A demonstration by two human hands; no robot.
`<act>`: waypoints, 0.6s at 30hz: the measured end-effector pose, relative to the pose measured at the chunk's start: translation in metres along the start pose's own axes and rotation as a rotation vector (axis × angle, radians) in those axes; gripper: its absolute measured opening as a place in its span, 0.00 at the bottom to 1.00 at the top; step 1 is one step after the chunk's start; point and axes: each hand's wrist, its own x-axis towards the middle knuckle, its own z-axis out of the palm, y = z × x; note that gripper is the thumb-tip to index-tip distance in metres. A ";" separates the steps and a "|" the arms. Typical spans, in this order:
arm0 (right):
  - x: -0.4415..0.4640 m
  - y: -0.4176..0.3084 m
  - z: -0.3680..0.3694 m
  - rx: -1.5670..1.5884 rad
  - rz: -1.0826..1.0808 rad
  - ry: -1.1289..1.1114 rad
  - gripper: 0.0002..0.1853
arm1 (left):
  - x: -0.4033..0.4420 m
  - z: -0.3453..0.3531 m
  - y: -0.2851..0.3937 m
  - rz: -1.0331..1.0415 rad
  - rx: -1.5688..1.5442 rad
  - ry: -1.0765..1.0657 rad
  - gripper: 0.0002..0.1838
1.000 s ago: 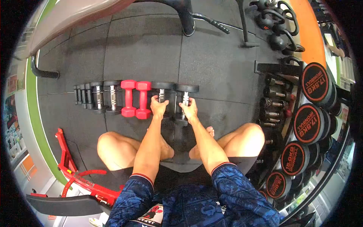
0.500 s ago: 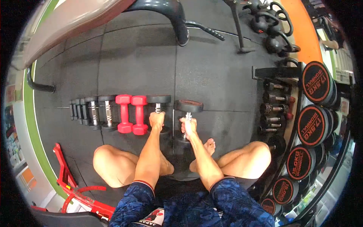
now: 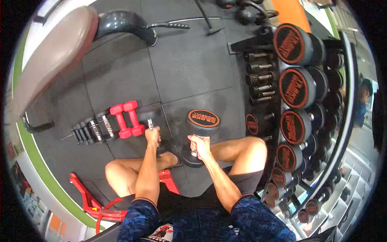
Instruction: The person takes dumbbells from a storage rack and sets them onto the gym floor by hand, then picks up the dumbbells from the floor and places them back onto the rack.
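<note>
My left hand (image 3: pixel 153 137) is wrapped round the chrome handle of a black dumbbell (image 3: pixel 150 123), whose far head is smeared by motion. Close to its left are two red dumbbells (image 3: pixel 134 118) lying side by side on the floor. My right hand (image 3: pixel 200 146) grips a larger-looking black dumbbell (image 3: pixel 203 122), tilted so that the orange lettering on its upper end faces me. That dumbbell's lower head (image 3: pixel 192 157) shows under the hand, near my bent right leg. Whether either dumbbell touches the floor I cannot tell.
Chrome-handled dumbbells (image 3: pixel 107 126) and several small black ones (image 3: pixel 82 134) continue the row leftward. A rack of round-headed dumbbells (image 3: pixel 289 44) stands on the right, kettlebells (image 3: pixel 246 16) behind. A padded bench (image 3: pixel 60 48) and red metal frame (image 3: pixel 86 197) are at the left.
The view has turned toward the rack. Both hands have drawn nearer my body with their dumbbells. The right dumbbell has tipped up, bringing its lettered end into sight.
</note>
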 end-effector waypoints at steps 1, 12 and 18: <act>-0.018 -0.011 0.003 -0.002 -0.029 0.010 0.11 | -0.027 -0.005 0.003 0.009 -0.009 -0.045 0.13; -0.246 -0.115 -0.023 0.117 -0.009 0.064 0.18 | -0.331 -0.043 0.098 -0.032 0.033 -0.292 0.11; -0.404 -0.186 -0.091 0.099 -0.242 0.322 0.14 | -0.443 -0.096 0.184 0.174 0.087 -0.388 0.11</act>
